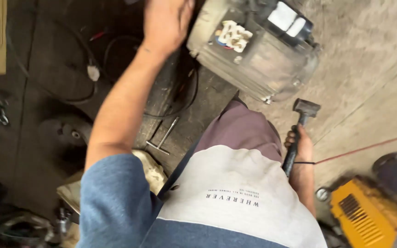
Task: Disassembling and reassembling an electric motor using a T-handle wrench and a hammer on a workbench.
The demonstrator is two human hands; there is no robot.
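The person wears a grey-and-white shirt (235, 193) with blue short sleeves (116, 202) and mauve shorts (242, 128).

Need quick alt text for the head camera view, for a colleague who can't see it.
Looking down, the person's right hand grips a black-handled hammer beside a grey electric motor on a dusty floor. The left hand is raised, blurred, near the motor's end. A T-handled wrench lies below it.

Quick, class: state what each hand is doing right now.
Left hand: open, resting on the motor.
Right hand: closed on the hammer.
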